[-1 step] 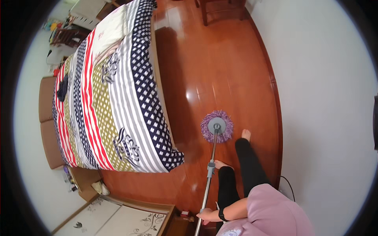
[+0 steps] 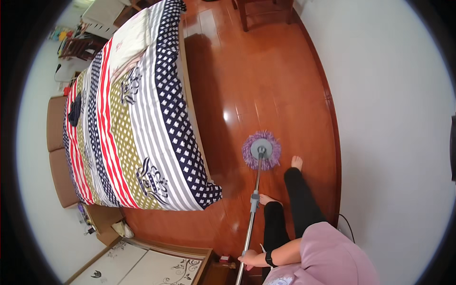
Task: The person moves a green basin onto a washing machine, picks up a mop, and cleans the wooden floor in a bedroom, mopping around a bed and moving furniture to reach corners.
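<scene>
One mop (image 2: 257, 182), pole (image 2: 250, 228) wrapped in my right fingers (image 2: 245, 259).
Mop head (image 2: 261, 149) well ahead; wide floor (image 2: 266, 85) between bed edge (image 2: 183, 126) and wall (image 2: 389, 142).

Fairly bright light around me; white glare (image 2: 226, 115) on glossy floor (image 2: 275, 85) near centre, paler reflection (image 2: 208, 21) upper centre, dark shadow (image 2: 203, 76) beside bed (image 2: 133, 142). Fisheye bends wall (image 2: 394, 118) edge at right; corners black.

The top (image 2: 349, 263) is light pink, with a loose, short sleeve (image 2: 319, 244) and a pale picture (image 2: 284, 280) on the front. The wristband (image 2: 269, 259) is black, and so are the slim trousers (image 2: 304, 202). Both feet (image 2: 297, 163) are bare.
</scene>
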The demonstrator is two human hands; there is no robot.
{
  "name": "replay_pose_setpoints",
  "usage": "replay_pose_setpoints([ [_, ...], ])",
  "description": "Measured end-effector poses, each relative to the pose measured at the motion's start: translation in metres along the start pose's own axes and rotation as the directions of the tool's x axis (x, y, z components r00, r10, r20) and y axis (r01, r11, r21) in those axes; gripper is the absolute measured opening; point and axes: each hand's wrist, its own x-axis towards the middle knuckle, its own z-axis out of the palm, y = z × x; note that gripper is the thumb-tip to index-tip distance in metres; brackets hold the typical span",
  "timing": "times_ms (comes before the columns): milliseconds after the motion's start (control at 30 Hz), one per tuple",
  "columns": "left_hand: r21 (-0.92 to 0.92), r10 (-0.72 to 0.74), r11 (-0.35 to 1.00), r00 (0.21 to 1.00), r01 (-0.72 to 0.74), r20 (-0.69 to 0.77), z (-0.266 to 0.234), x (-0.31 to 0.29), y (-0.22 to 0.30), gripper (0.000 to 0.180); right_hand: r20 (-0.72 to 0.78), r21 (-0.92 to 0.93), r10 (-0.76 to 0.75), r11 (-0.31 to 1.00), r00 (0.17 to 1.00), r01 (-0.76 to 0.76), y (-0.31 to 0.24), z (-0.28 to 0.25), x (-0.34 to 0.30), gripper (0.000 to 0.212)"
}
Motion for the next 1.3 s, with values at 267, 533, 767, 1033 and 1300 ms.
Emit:
replay_pose_setpoints([
  [267, 0.090, 0.221, 0.969, 0.971, -0.229, 0.086, 0.016, 0.005, 0.132, 0.045, -0.499, 0.152, -0.408, 0.827, 0.765, 0.541, -0.162, -0.243, -0.031, 0.025],
  [533, -0.451, 0.440, 0.853, 0.825, -0.261, 0.355, 0.110, 0.002, 0.343, 0.036, -0.877, -0.280, -0.430, 0.820, 0.214, 0.498, -0.320, -0.478, -0.137, 0.028],
  [767, -0.234, 0.257, 0.950, 0.943, -0.206, 0.212, 0.069, 0.021, 0.208, 0.037, -0.799, -0.175, -0.493, 0.740, 0.345, 0.650, -0.177, -0.352, -0.043, 0.036],
  [1033, 0.003, 0.178, 0.984, 0.982, -0.179, 0.069, 0.025, 0.009, 0.126, 0.037, -0.658, -0.111, -0.345, 0.924, 0.669, 0.367, 0.041, -0.147, -0.026, 0.049],
  [1300, 0.032, 0.225, 0.972, 0.965, -0.231, 0.136, 0.048, 0.011, 0.207, 0.038, -0.808, -0.149, -0.533, 0.596, 0.250, 0.789, -0.128, -0.330, -0.050, 0.028],
])
